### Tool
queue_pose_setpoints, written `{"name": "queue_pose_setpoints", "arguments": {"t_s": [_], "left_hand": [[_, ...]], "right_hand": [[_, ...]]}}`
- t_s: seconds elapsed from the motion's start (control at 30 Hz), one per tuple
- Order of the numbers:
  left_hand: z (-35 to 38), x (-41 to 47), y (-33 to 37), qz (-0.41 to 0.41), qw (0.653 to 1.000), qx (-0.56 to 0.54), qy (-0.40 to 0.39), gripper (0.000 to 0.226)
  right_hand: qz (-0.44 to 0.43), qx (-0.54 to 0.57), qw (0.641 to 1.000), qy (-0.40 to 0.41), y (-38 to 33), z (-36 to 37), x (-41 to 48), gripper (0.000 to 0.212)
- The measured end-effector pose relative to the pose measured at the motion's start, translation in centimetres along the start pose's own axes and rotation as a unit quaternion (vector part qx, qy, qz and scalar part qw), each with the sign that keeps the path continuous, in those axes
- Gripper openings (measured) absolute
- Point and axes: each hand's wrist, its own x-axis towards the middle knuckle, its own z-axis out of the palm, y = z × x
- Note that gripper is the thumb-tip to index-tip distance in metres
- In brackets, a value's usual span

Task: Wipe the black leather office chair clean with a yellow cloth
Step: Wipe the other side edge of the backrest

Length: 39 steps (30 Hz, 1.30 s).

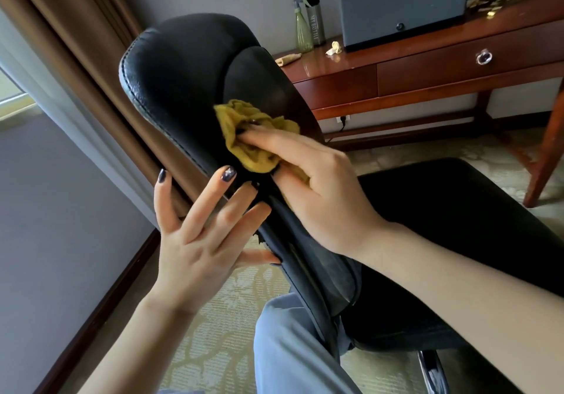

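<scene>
Head view: a person bends over the office chair (183, 82), whose backrest runs slantwise across the frame with both hands on it.
Curtain (76, 42): brown, hanging beyond the left hand, behind the backrest.
Left hand (195, 235): fingers straight and spread, laid across the stitched side edge of the backrest; the thumb reaches under that edge. It grips nothing and looks to be steadying the chair.
Yellow cloth (253, 137): bunched into a wad, lying on the black leather just past the left hand's fingertips and under the right hand's fingers.
Right hand (314, 186): fingers and thumb are curled into the cloth, pinching it and pressing it onto the middle of the backrest.
Seat (457, 210): black, lying below the right forearm; nothing shows whether it has been wiped.
Desk (427, 67): well beyond the right hand, carrying a green spray bottle (303, 24), a dark bottle (316, 21) and a grey box (403, 3).
Risk, coverage: the wad touches only a small patch, so strokes may leave strips unwiped, chiefly along the seams.
Risk, grip: a crumpled cloth can slide out from under the fingers on smooth leather.
Risk, chair: a hard push may swing or roll the chair, since the flat left hand only rests on it.
Risk, nails: long nails could scuff the leather if fingertips slip off the cloth.
</scene>
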Motion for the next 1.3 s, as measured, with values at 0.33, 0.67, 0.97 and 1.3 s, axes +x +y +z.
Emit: {"name": "queue_pose_setpoints", "arguments": {"t_s": [0.33, 0.67, 0.97, 1.3], "left_hand": [[0.6, -0.4, 0.1, -0.01, 0.999, -0.039, 0.006, 0.061], [0.2, -0.3, 0.1, -0.013, 0.999, -0.033, -0.015, 0.06], [-0.2, -0.2, 0.3, -0.029, 0.997, -0.055, -0.035, 0.061], [-1.5, 0.2, 0.6, -0.049, 0.993, -0.054, -0.089, 0.059]], "right_hand": [[0.058, 0.048, 0.997, -0.015, 1.2, -0.1, -4.4, 0.041], [0.099, -0.004, 0.995, -0.01, 2.7, -1.5, -8.6, 0.035], [0.18, -0.058, 0.981, -0.034, 3.8, -3.0, -12.1, 0.042], [0.263, -0.043, 0.96, -0.086, 3.4, -5.3, -12.8, 0.058]]}}
